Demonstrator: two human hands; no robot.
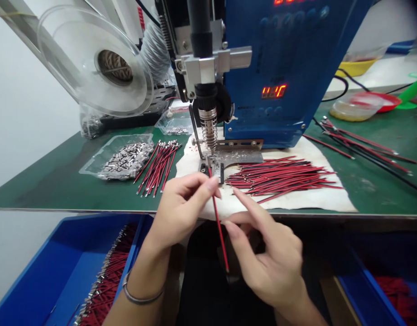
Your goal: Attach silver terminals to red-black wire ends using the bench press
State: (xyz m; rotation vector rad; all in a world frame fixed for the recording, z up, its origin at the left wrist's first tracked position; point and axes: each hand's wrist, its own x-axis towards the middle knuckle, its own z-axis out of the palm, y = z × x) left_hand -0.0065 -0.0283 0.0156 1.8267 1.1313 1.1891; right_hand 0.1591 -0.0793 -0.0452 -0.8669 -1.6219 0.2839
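Observation:
A red-and-black wire [219, 226] is pinched between the thumb and fingers of my left hand [186, 203], its far end at the small metal fixture [213, 168] under the machine's spring-loaded head [208, 124]. The near end slants down toward my lap. Beside the wire, my right hand [266, 253] has its index finger stretched out and thumb apart, with nothing visible in it. To the right of the fixture a pile of red and black wires [283, 176] lies on white paper [330, 199].
A clear tray of small metal parts [127, 158] and a bunch of wires with metal ends [159, 165] lie left. The blue machine housing [279, 59] rises behind. Blue bins [69, 253] below the table edge hold wires. A clear reel [93, 63] hangs upper left.

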